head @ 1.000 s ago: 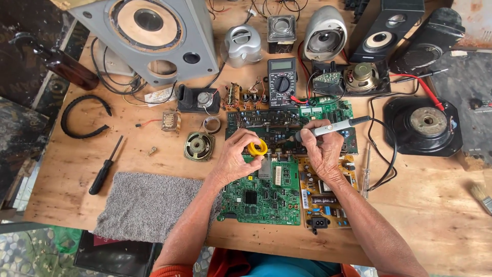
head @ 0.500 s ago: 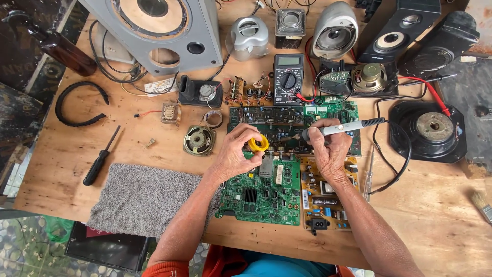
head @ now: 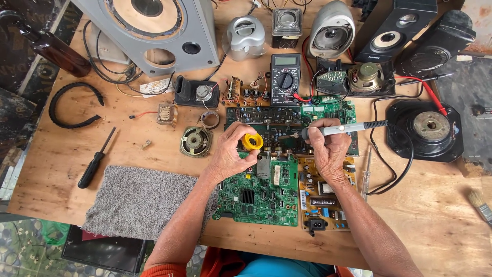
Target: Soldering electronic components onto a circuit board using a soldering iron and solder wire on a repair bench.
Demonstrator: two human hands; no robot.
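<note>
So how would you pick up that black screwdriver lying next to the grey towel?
Probably by the thick black handle of the screwdriver, coming down from above. It lies flat on the wooden table, tilted, handle toward the near edge and thin shaft pointing away. The handle is its widest part, with bare wood on both sides for fingers. The grey towel sits close on its right.

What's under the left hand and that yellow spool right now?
The left hand holds the yellow spool over a dark circuit board, with the green board beneath the wrist. The parts directly under the palm are covered.
</note>
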